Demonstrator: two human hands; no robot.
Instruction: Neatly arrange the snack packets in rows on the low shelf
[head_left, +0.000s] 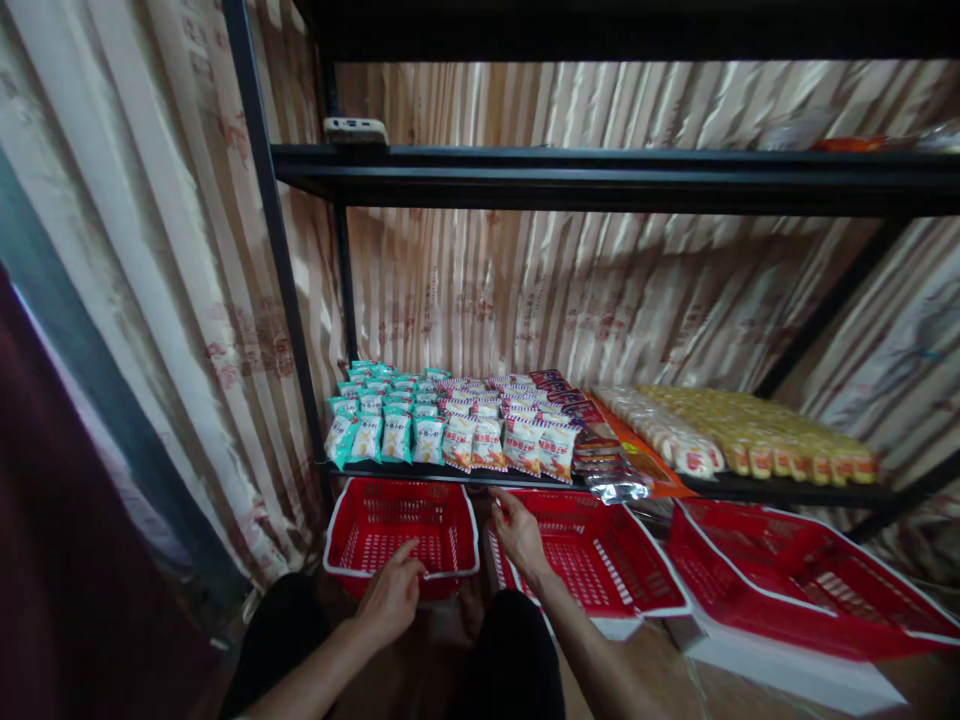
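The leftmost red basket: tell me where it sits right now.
In the head view, the leftmost red basket sits at lower left under the snack shelf, with the left hand on its near rim.

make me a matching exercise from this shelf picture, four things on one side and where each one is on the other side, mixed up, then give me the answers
Things:
1. teal snack packets
2. yellow-wrapped packs
3. left hand
4. phone-like device

Places:
A. on the upper shelf, at its left end
B. on the near rim of the leftmost red basket
C. at the left end of the lower shelf
D. at the right end of the lower shelf

Pairs: 1-C, 2-D, 3-B, 4-A
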